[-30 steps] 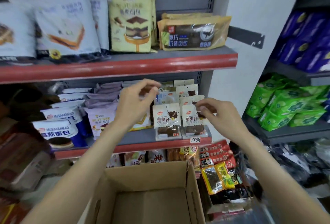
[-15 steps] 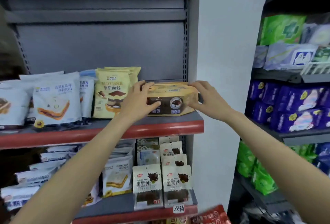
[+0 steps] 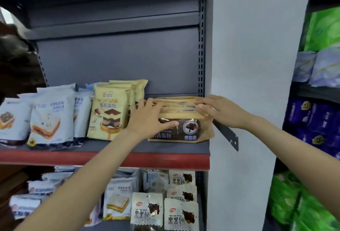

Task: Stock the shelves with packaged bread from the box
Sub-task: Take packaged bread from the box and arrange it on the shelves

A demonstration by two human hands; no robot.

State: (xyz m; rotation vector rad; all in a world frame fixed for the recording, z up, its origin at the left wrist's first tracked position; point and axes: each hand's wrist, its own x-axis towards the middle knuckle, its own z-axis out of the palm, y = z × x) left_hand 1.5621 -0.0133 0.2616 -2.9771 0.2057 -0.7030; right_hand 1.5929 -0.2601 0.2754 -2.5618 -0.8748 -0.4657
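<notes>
- our view has climbed from the lower shelf and the cardboard box a second ago to the upper shelf [image 3: 110, 154], and the box is now out of sight.
- half a second ago both hands were closing on the ends of the tan chocolate bread packs [image 3: 191, 131]; now they lie over the top of that stack, so we judge the work has turned from placing to tidying.
- our left hand [image 3: 150, 118] lies on the stack's left end with its fingers spread over the top edges and its thumb stretched across the front face of the foremost pack; it presses more than it grips.
- our right hand [image 3: 219, 111] lies flat on the top right of the stack, fingers nearly straight and pointing left, holding nothing.
- the tan packs stand on edge at the right end of the upper shelf, next to the slotted upright [image 3: 202, 46], just beside the yellow mousse bread bags [image 3: 108, 115].
- the white toast bread bags [image 3: 49, 115] fill the shelf further left, so this row looks close to full.
- the lower shelf carries small black bread packets [image 3: 181, 214] at its front edge.
- we reckon the next move is a return to the box for more stock, though we cannot tell whether any is left.
</notes>
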